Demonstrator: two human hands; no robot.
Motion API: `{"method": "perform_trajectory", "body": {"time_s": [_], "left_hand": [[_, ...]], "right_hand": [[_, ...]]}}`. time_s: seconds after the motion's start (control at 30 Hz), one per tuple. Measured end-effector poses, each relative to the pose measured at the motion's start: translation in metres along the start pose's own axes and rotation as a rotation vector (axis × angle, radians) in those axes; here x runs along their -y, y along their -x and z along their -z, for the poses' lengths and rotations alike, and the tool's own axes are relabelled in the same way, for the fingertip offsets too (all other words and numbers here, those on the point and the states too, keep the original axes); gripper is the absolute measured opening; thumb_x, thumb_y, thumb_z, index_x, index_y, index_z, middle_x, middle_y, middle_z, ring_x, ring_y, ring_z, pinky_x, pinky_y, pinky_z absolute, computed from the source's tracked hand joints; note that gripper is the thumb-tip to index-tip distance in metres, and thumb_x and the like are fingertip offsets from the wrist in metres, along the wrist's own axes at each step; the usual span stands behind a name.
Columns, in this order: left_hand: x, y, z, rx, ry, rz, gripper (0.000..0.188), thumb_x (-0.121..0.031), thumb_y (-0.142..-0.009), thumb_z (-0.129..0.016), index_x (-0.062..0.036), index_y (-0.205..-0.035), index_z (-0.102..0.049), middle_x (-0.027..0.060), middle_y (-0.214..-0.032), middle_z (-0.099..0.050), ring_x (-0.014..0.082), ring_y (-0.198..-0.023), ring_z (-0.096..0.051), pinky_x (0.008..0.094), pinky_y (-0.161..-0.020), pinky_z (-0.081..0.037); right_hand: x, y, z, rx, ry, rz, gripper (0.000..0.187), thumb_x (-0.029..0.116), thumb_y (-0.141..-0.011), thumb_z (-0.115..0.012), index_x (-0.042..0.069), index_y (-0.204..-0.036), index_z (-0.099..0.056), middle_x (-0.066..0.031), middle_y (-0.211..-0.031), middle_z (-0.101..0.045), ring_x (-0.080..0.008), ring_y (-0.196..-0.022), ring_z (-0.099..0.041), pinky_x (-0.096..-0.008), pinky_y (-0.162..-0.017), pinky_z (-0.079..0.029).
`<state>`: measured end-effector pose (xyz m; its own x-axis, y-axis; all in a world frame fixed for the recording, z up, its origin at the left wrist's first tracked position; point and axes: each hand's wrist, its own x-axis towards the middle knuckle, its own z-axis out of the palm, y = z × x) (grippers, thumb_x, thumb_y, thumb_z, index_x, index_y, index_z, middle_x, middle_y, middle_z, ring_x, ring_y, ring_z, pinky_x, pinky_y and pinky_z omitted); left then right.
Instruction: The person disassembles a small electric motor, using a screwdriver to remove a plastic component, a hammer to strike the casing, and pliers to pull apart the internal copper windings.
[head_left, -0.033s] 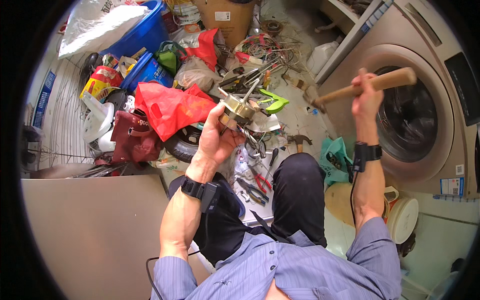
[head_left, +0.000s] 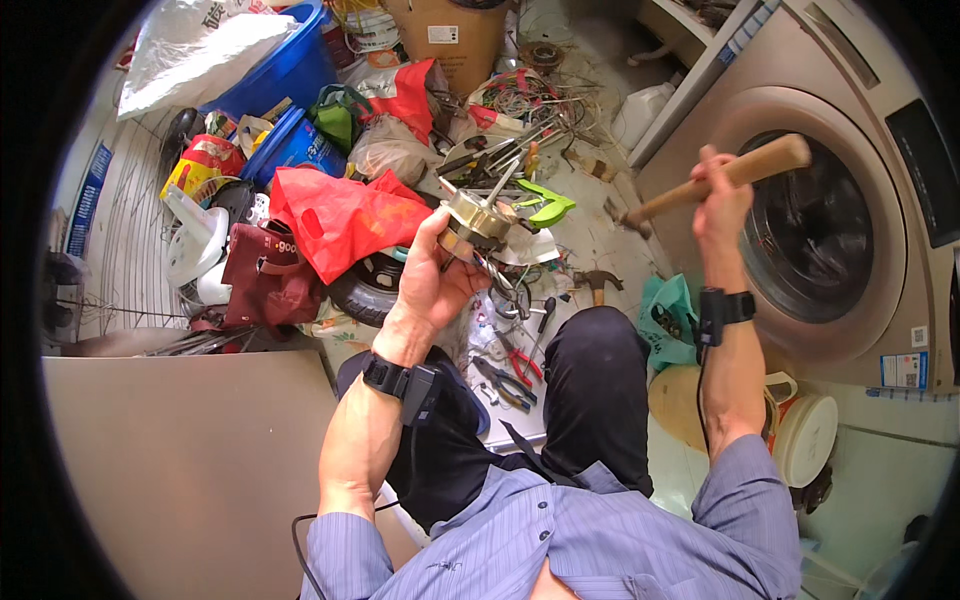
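Note:
My left hand is closed around a small electric motor, a brass-coloured metal can with a long shaft sticking up and wires hanging below it. Raised at the right, my right hand grips the wooden handle of a hammer. The hammer's dark head is at the lower left end of the handle, well apart from the motor. A second hammer, a claw hammer, lies on the floor beyond my knees. Pliers and a black-handled screwdriver lie between my legs.
A washing machine stands close on the right. Bags, a red plastic bag, blue buckets and a black wheel crowd the left. Ahead are a cardboard box and tangled wire. A teal bag sits by my right knee.
My right hand has shifted slightly to the left with the hammer. My left hand and the motor have stayed in place.

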<state>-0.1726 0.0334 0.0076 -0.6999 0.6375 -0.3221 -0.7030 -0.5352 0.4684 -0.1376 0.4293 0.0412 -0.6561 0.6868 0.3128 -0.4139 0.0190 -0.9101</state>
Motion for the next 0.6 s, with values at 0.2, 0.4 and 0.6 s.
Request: {"method": "perform_trajectory", "body": {"time_s": [0.2, 0.4, 0.6], "left_hand": [[0.017, -0.003, -0.014, 0.01, -0.046, -0.002, 0.053, -0.051, -0.099, -0.059, -0.0091, -0.131, -0.064, 0.0092, -0.121, -0.072, 0.026, -0.106, -0.07, 0.0411, -0.085, -0.058], [0.025, -0.02, -0.003, -0.047, -0.128, 0.059, 0.049, -0.051, -0.1, -0.056, -0.0107, -0.126, -0.067, 0.0074, -0.114, -0.074, 0.0211, -0.092, -0.072, 0.0349, -0.075, -0.056], [0.041, -0.025, 0.001, -0.148, -0.228, 0.083, 0.048, -0.051, -0.099, -0.057, -0.0134, -0.129, -0.064, 0.0074, -0.113, -0.074, 0.0206, -0.086, -0.071, 0.0327, -0.064, -0.054]], "right_hand": [[-0.052, 0.038, 0.026, 0.065, 0.162, -0.227, 0.019, 0.014, -0.086, -0.082, 0.007, -0.083, -0.064, 0.0005, -0.075, -0.059, -0.0113, -0.07, -0.057, -0.0271, -0.066, -0.042], [-0.09, 0.034, 0.031, -0.031, -0.022, -0.265, 0.016, 0.012, -0.086, -0.081, 0.007, -0.086, -0.066, 0.0001, -0.078, -0.061, -0.0105, -0.074, -0.057, -0.0273, -0.071, -0.043], [-0.123, 0.072, 0.075, 0.133, 0.167, -0.272, 0.02, 0.014, -0.088, -0.079, 0.004, -0.102, -0.068, -0.0029, -0.095, -0.065, -0.016, -0.092, -0.061, -0.0303, -0.083, -0.048]]}}
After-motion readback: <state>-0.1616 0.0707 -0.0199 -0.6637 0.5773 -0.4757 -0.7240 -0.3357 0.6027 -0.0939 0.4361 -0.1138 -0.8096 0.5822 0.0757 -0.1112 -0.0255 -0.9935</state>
